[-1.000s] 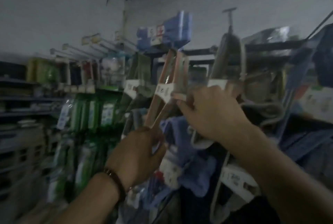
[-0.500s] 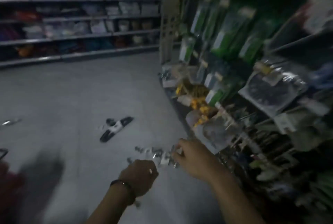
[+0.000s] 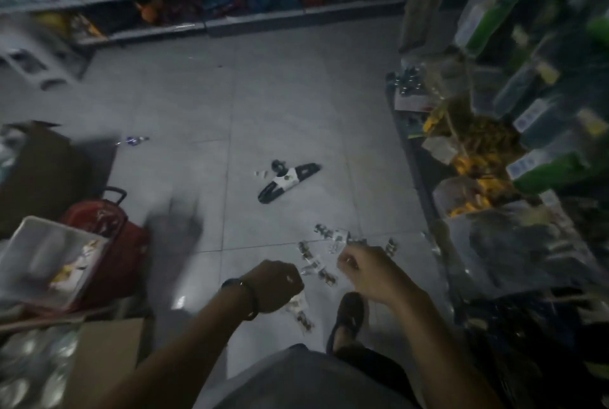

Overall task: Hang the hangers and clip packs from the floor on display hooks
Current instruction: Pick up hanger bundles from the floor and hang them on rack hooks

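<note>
Grey tiled floor (image 3: 263,95) of a dim shop aisle carries the goods. The grip of the right hand (image 3: 365,273) is curled and pinches a clear clip pack (image 3: 337,241) just above the floor. The left hand (image 3: 276,286) has its grip curled too; whether it holds something, I cannot tell. More clip packs (image 3: 311,265) lie scattered between and around both hands. Farther out, near the floor's middle, lies a black hanger (image 3: 288,183). A display rack (image 3: 514,151) stands along the right edge, a red bag (image 3: 112,237) at the left.
</note>
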Tool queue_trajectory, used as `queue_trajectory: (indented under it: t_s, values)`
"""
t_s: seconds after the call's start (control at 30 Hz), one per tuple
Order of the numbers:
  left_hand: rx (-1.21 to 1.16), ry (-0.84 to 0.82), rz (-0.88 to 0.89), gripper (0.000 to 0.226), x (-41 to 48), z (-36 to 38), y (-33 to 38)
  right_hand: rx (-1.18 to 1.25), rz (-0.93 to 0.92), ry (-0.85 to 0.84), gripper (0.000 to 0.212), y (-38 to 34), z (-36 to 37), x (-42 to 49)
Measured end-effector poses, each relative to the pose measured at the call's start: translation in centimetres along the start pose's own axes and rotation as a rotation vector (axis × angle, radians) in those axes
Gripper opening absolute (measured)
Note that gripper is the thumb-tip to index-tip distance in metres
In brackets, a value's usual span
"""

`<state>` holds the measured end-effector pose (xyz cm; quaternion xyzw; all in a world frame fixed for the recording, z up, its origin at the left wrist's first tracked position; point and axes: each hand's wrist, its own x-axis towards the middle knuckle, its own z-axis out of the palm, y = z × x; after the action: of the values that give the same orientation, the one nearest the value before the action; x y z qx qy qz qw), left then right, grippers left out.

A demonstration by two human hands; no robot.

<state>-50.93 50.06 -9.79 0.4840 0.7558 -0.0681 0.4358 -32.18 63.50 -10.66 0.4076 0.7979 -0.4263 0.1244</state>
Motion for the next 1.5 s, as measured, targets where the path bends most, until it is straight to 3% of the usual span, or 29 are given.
queue_trajectory:
  t_s: [0.27, 0.4, 0.57, 0.83, 1.03, 1.23, 1.3, 1.4, 1.5]
  values:
    - [-0.098, 0.131, -0.159, 0.031, 12.1, -11.9, -2.1, -0.06, 0.012, -0.114, 0.026, -0.9, -8.7, 17.5]
    - [-0.112, 0.04, -0.124, 0.032, 18.2, -14.8, -6.0, -0.025, 0.037, -0.112, 0.028, -1.1, -9.9, 25.8]
    - [-0.208, -0.007, -0.244, 0.032, 32.6, -17.3, -15.5, 0.014, 0.133, -0.137, 0.027, -0.2, -6.6, 40.6]
    - [-0.031, -0.172, -0.275, 0.033, 64.4, -15.0, -34.7, 0.088, 0.215, -0.316, 0.037, 3.1, 6.6, 68.6]
    - [-0.098, -0.049, -0.373, 0.086, 83.2, -8.0, -42.2, 0.102, 0.25, -0.241, 0.033, 6.8, 17.4, 86.5]
    - [0.01, 0.05, -0.402, 0.133, 92.8, 0.4, -48.2, 0.137, 0.32, -0.198, 0.024, 10.4, 25.1, 93.5]
    - [0.026, 0.105, -0.401, 0.127, 93.8, 3.0, -49.4, 0.125, 0.32, -0.181, 0.025, 11.7, 27.2, 93.8]
    - [0.067, 0.201, -0.352, 0.093, 93.7, 5.0, -50.7, 0.128, 0.321, -0.196, 0.027, 12.9, 29.6, 93.0]
    - [0.046, 0.213, -0.327, 0.08, 92.5, 4.6, -51.2, 0.142, 0.307, -0.22, 0.028, 13.2, 30.3, 91.5]
